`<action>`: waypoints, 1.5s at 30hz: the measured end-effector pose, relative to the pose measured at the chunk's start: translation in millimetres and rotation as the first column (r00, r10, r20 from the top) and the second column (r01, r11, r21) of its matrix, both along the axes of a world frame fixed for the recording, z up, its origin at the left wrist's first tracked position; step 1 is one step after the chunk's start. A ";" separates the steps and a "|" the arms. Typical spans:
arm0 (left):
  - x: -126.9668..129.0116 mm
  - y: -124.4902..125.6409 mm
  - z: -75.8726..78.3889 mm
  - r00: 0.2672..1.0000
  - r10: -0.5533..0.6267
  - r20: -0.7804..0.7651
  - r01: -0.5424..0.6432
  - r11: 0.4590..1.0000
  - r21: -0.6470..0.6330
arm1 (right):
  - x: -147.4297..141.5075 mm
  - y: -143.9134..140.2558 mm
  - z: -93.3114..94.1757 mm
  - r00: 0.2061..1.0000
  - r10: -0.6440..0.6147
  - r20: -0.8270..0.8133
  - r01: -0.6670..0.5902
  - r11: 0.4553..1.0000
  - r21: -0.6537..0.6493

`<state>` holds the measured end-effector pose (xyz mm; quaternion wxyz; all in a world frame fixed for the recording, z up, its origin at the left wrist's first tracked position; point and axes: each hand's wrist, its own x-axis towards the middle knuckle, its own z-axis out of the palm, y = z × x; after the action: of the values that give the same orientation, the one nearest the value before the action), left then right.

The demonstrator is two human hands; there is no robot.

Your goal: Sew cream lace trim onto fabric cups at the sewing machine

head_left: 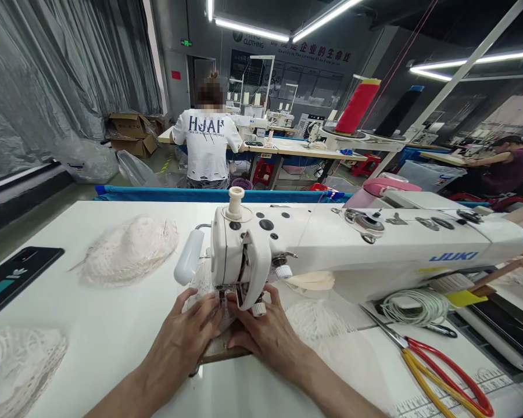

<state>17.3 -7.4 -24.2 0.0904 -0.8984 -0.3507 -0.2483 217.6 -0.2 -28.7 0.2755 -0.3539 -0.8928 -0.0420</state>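
Observation:
A white sewing machine stands on the table with its needle and presser foot over a piece of white lace. My left hand rests on the lace left of the presser foot, its fingers stretched out and pressing it down. On the other side, my right hand lies with its fingers partly behind the machine head and its thumb apart from them. Between the hands, a brown-edged piece shows at the near side of the lace. The fingertips touch the work close to the needle.
Lace pieces lie at the left, near a dark phone. Red-and-yellow-handled scissors and a coil of cord lie at the right. A person in a white shirt sits ahead; another person sits far right.

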 end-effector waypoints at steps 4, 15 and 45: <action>-1.1 2.3 -10.9 0.998 -0.016 0.060 0.012 0.998 0.059 | 0.7 0.5 -1.1 1.000 0.004 -0.004 -0.004 1.000 0.003; -2.0 -11.5 -1.0 0.997 -0.061 -0.047 0.066 0.992 0.105 | 12.2 -5.8 12.3 1.000 -0.011 -0.025 0.012 0.999 0.032; -4.5 -10.0 -23.0 0.999 -0.027 0.028 0.022 0.988 0.152 | -1.2 -14.8 4.0 0.999 0.046 0.002 -0.046 0.999 0.009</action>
<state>12.8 -17.4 -47.2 0.1498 -0.8894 -0.3210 -0.2889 216.4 -15.0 -24.6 0.2771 -0.3322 -0.9007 -0.0400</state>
